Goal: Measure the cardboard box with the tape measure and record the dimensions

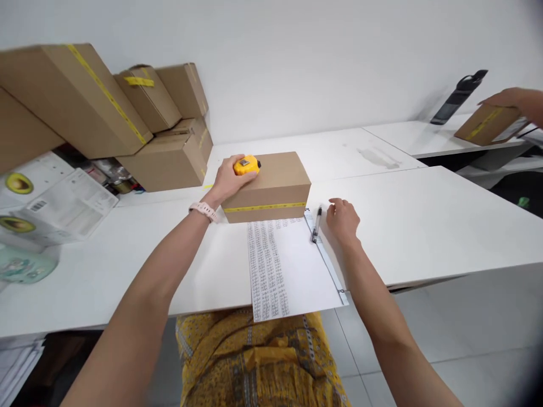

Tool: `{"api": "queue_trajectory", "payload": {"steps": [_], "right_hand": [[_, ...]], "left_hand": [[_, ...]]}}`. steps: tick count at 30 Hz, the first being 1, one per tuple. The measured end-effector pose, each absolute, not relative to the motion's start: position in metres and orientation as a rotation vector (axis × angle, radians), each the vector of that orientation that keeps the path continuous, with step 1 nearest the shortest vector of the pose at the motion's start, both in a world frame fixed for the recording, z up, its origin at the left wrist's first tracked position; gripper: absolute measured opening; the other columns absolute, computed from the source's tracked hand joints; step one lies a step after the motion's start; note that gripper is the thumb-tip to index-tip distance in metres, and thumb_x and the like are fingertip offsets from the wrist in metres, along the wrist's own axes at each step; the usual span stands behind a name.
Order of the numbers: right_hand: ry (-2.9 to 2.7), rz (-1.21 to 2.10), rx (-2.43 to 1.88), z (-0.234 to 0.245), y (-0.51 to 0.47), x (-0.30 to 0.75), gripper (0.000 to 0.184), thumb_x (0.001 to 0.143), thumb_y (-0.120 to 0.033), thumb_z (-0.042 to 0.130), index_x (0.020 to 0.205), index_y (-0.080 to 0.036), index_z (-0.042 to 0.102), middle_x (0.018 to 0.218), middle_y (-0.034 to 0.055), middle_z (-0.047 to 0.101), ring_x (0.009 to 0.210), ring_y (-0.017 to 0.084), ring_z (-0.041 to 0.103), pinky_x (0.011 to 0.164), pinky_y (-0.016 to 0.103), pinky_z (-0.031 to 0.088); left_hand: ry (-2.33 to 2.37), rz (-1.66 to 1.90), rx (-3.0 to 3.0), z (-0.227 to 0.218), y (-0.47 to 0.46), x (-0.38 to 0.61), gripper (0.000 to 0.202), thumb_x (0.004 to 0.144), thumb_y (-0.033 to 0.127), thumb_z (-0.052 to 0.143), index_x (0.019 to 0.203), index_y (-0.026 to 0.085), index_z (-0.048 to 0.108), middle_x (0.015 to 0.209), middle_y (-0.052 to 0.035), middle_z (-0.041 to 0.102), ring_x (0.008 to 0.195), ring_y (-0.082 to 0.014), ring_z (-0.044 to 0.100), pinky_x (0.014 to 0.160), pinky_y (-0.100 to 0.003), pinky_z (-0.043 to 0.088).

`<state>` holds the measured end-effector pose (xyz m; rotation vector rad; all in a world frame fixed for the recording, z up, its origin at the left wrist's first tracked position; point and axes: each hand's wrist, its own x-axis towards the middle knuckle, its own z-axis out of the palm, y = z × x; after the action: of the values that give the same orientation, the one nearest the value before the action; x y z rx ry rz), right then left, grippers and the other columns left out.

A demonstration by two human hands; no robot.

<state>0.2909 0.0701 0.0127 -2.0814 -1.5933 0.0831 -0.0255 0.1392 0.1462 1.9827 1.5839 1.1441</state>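
My left hand [229,180] is closed around a yellow tape measure [246,165] on top of a closed cardboard box [280,172]. A strip of yellow tape runs along the box's near side. My right hand [344,219] rests on the table just right of a black-capped clear pen [317,225]. Its fingers are loosely curled, with a gap between thumb and forefinger and nothing seen between them. The pen lies on the right edge of a printed sheet [305,271]. Rows of small print fill the sheet's left side, and its far end meets the box.
Stacked cardboard boxes [165,161] stand at the left, beside white cartons with avocado pictures [68,206] and a mint-green container [27,264]. At the far right, another person's hand [509,97] touches a small box [483,124] near a dark bottle [458,99]. The sheet overhangs the table's front edge.
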Motion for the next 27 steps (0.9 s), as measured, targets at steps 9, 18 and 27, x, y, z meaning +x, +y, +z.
{"api": "queue_trajectory", "payload": {"steps": [9, 18, 27], "right_hand": [[-1.368, 0.583, -1.141, 0.105, 0.039, 0.234, 0.041, 0.1, -0.055, 0.046, 0.104, -0.022, 0.07, 0.093, 0.006, 0.07, 0.083, 0.018, 0.062, 0.076, 0.032, 0.05], [-1.338, 1.485, -1.046, 0.172, 0.059, 0.192, 0.048, 0.095, -0.062, 0.056, 0.095, -0.016, 0.072, 0.092, 0.0108, 0.073, 0.082, 0.018, 0.067, 0.075, 0.029, 0.058], [-1.21, 1.565, -0.984, 0.187, 0.083, 0.178, 0.032, 0.098, -0.046, 0.06, 0.086, -0.017, 0.066, 0.062, 0.0, 0.055, 0.054, 0.01, 0.051, 0.053, 0.022, 0.05]], "left_hand": [[0.952, 0.95, 1.706, 0.17, 0.07, 0.0, 0.049, 0.086, 0.056, 0.065, 0.119, 0.02, 0.058, 0.109, -0.0098, 0.071, 0.095, -0.0231, 0.067, 0.056, -0.026, 0.047], [0.874, 1.007, 1.546, 0.178, 0.072, -0.023, 0.041, 0.086, 0.055, 0.063, 0.102, 0.017, 0.065, 0.098, -0.0073, 0.07, 0.071, -0.0152, 0.06, 0.051, -0.023, 0.042], [0.803, 1.019, 1.324, 0.182, 0.078, -0.054, 0.045, 0.082, 0.056, 0.066, 0.104, 0.018, 0.065, 0.093, -0.0076, 0.072, 0.061, -0.0147, 0.058, 0.048, -0.025, 0.042]]}}
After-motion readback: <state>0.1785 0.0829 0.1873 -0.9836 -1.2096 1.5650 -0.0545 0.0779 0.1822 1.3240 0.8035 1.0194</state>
